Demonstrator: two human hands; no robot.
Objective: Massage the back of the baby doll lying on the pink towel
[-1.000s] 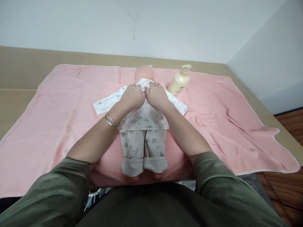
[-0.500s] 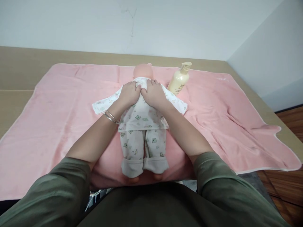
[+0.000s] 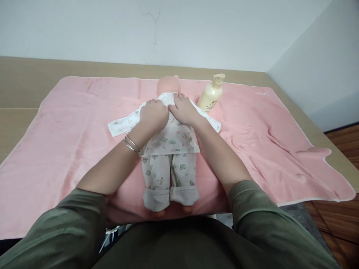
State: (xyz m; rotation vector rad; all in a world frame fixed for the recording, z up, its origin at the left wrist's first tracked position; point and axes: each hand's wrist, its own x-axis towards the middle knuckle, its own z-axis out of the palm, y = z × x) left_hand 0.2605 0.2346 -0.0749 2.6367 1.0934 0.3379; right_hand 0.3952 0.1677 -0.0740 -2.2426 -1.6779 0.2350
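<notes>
A baby doll (image 3: 168, 85) lies on its front, head toward the wall, in a white printed shirt (image 3: 179, 138) and matching trousers (image 3: 183, 168) with turned-up cuffs. My left hand (image 3: 155, 115) is closed into a fist on the left side of the doll's upper back, knuckles up; its palm side is hidden. Flat on the right side of the upper back rests my right hand (image 3: 183, 109), fingers stretched toward the doll's neck and thumb pointing at my left hand. Silver bangles (image 3: 132, 144) circle my left wrist. The doll's sleeves spread out to both sides.
A pink blanket (image 3: 84, 123) lies under the doll over a wooden table (image 3: 25, 74). Close to the doll's right-hand sleeve stands a cream pump bottle (image 3: 211, 95). White walls (image 3: 179, 33) border the back and right, and the blanket is wrinkled on the right.
My left hand has gone from lying flat with fingers extended to a curled fist on the doll's back. My right hand stays flat in nearly the same place.
</notes>
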